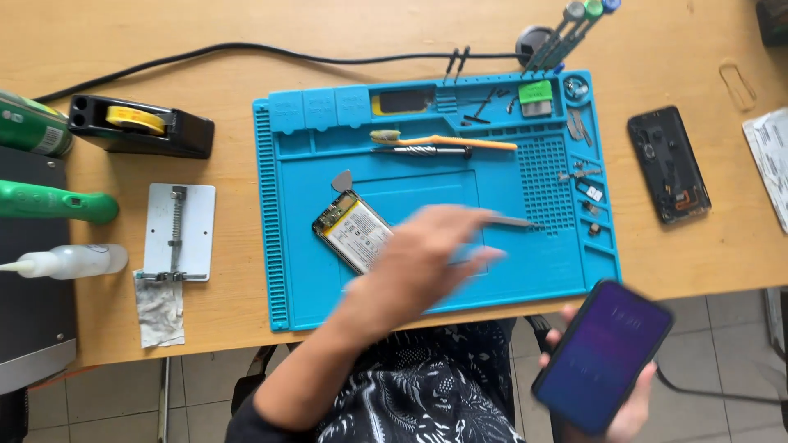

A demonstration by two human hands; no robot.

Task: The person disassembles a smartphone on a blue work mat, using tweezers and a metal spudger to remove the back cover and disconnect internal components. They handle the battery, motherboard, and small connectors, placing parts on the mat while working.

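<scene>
Your right hand [611, 402] is down past the near edge of the light wooden tabletop [246, 33], fingers wrapped round the edges of a dark smartphone with a lit purple screen [603, 354]. Your left hand [427, 254] is blurry over the near half of the blue silicone repair mat [283, 246], and it looks like the fingers are pinched on thin metal tweezers [513, 221] pointing toward the mat's right edge, just right of the flat yellow-and-white phone battery [353, 230]. Further back there's an orange-handled toothbrush [447, 140] along the mat's far trays, an opened black phone body [668, 164] by the tabletop's right edge, and a black tape dispenser [139, 125] near the far left corner.
</scene>
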